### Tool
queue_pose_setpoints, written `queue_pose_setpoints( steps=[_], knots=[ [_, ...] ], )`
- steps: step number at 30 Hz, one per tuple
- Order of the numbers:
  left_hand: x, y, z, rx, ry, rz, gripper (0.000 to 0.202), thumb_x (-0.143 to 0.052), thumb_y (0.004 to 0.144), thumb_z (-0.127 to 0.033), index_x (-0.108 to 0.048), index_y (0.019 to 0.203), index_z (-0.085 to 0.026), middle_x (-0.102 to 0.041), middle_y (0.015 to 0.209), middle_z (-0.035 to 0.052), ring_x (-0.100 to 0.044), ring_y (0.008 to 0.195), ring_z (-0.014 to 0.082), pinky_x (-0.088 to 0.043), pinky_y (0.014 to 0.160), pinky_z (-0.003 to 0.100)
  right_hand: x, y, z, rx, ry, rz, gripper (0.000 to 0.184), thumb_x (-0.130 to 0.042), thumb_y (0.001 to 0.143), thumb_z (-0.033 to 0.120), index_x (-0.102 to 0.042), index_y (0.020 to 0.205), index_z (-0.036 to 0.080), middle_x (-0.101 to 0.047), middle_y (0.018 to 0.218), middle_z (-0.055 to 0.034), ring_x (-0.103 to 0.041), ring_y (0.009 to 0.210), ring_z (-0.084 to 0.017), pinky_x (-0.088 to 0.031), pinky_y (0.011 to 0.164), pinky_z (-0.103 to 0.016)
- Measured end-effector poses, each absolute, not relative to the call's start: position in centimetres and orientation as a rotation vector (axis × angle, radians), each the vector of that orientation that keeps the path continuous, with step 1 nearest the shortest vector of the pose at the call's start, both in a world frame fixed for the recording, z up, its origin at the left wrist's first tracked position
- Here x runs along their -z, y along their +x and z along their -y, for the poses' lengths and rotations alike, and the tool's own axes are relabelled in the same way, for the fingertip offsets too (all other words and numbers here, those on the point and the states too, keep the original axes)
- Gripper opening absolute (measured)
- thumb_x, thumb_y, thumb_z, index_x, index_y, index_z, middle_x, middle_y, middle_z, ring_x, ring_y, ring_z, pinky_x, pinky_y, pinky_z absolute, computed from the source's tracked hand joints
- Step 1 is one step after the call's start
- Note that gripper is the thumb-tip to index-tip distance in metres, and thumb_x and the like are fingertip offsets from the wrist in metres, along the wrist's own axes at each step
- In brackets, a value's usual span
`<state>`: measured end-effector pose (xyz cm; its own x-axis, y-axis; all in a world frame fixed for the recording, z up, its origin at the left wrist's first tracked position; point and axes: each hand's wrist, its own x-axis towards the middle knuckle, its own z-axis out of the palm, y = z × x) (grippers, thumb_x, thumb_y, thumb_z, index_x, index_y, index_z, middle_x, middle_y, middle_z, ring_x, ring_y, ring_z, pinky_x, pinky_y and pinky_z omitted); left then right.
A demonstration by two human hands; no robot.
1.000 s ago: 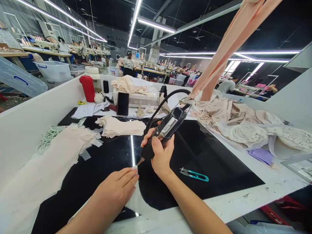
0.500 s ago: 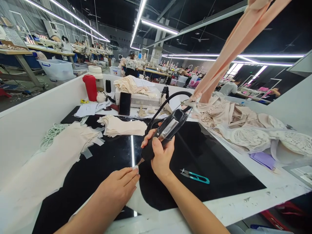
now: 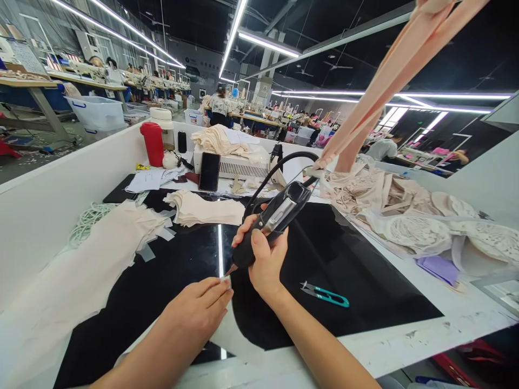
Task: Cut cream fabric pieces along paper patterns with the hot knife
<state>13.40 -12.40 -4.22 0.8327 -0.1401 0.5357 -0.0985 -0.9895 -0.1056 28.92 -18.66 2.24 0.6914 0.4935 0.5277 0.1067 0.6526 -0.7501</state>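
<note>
My right hand (image 3: 267,265) is wrapped round a black corded hand tool (image 3: 279,213) with a clear window on its side. It tilts down to the left, its copper-coloured tip (image 3: 232,269) close to my left fingertips. My left hand (image 3: 198,310), fingers together, holds the small whitish end of a pale fabric piece (image 3: 237,332) at that tip. I cannot tell whether tip and fabric touch. Most of the fabric is hidden under my left hand and forearm. Teal thread snips (image 3: 325,295) lie right of my right hand on the glossy black mat (image 3: 365,275).
Stacked cream fabric pieces (image 3: 206,209) lie behind my hands, a larger pile (image 3: 97,259) at the left. A phone (image 3: 210,172) leans against a white vented box (image 3: 239,168). Beige bras (image 3: 389,200) heap at the right. Peach straps (image 3: 377,86) hang overhead. The tool's cord (image 3: 279,162) arches behind.
The tool and my right hand have shifted slightly left and down, toward my left fingertips. My left hand stays in place.
</note>
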Motion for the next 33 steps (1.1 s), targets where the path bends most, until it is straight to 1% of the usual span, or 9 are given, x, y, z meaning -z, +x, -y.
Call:
queue_pose_setpoints(
  steps=[3,6,12,16,19,24,28,31,33],
  knots=[
    [4.1,13.4,12.5,0.867,-2.958,-0.180,0.035,-0.039,0.109,-0.014,-0.070,0.124,-0.012,-0.075,0.125,0.0092,-0.069,0.116,0.0195,-0.057,0.098,0.033,-2.0,28.8,18.6,-0.266,-0.833,0.821,0.030,-0.072,0.092,0.034,-0.049,0.109,0.027,-0.064,0.080,0.0064,-0.060,0.060,-0.011,-0.053,0.059,-0.026],
    [4.0,13.4,12.6,0.848,-2.970,-0.157,0.033,-0.041,0.108,-0.013,-0.070,0.124,-0.012,-0.075,0.126,0.0094,-0.069,0.116,0.0211,-0.057,0.096,0.034,-1.9,28.7,18.5,-0.262,-0.831,0.822,0.030,-0.073,0.092,0.035,-0.049,0.109,0.028,-0.065,0.084,0.0059,-0.061,0.060,-0.010,-0.054,0.059,-0.026],
    [4.2,13.2,12.7,0.854,-2.962,-0.148,0.032,-0.041,0.109,-0.014,-0.069,0.123,-0.012,-0.075,0.125,0.0099,-0.070,0.113,0.0218,-0.058,0.091,0.034,-1.9,28.8,18.4,-0.240,-0.856,0.823,0.033,-0.071,0.093,0.037,-0.046,0.112,0.028,-0.062,0.078,0.0066,-0.059,0.060,-0.011,-0.054,0.060,-0.027],
    [4.2,13.3,12.7,0.836,-2.963,-0.133,0.034,-0.038,0.109,-0.014,-0.070,0.122,-0.012,-0.075,0.125,0.0089,-0.070,0.112,0.0217,-0.059,0.090,0.034,-2.0,28.7,18.5,-0.251,-0.864,0.819,0.034,-0.072,0.092,0.039,-0.046,0.111,0.028,-0.063,0.080,0.0057,-0.059,0.060,-0.012,-0.053,0.060,-0.028],
    [4.1,13.3,12.7,0.813,-2.977,-0.133,0.035,-0.037,0.110,-0.014,-0.070,0.123,-0.012,-0.075,0.126,0.0099,-0.069,0.113,0.0216,-0.059,0.090,0.034,-2.0,28.6,18.6,-0.256,-0.858,0.818,0.035,-0.072,0.092,0.040,-0.046,0.112,0.028,-0.063,0.079,0.0057,-0.059,0.060,-0.012,-0.053,0.060,-0.028],
    [4.1,13.3,12.7,0.823,-2.954,-0.129,0.035,-0.038,0.110,-0.015,-0.070,0.122,-0.012,-0.075,0.124,0.0094,-0.070,0.110,0.0216,-0.058,0.088,0.034,-1.7,28.6,18.6,-0.265,-0.855,0.820,0.030,-0.072,0.093,0.039,-0.048,0.106,0.027,-0.064,0.083,0.0049,-0.060,0.062,-0.011,-0.052,0.060,-0.027],
    [4.8,13.5,12.7,0.872,-2.943,-0.128,0.034,-0.038,0.110,-0.016,-0.070,0.121,-0.012,-0.076,0.124,0.0083,-0.070,0.110,0.0209,-0.057,0.088,0.033,-1.6,28.5,18.5,-0.258,-0.838,0.827,0.027,-0.070,0.094,0.035,-0.048,0.109,0.028,-0.063,0.080,0.0061,-0.059,0.061,-0.011,-0.053,0.061,-0.027],
    [5.7,13.7,12.7,0.940,-2.935,-0.087,0.034,-0.037,0.111,-0.020,-0.069,0.120,-0.014,-0.077,0.122,0.0059,-0.070,0.108,0.0195,-0.056,0.087,0.031,-1.6,28.5,18.4,-0.260,-0.827,0.807,0.024,-0.069,0.095,0.032,-0.050,0.109,0.028,-0.064,0.085,0.0057,-0.060,0.062,-0.010,-0.054,0.061,-0.027],
    [6.3,13.9,12.7,0.962,-2.926,-0.071,0.031,-0.040,0.111,-0.020,-0.068,0.121,-0.015,-0.076,0.122,0.0054,-0.070,0.108,0.0190,-0.055,0.088,0.031,-1.5,28.6,18.4,-0.258,-0.821,0.796,0.026,-0.070,0.094,0.031,-0.051,0.112,0.028,-0.065,0.087,0.0055,-0.061,0.062,-0.010,-0.054,0.061,-0.026]
  ],
)
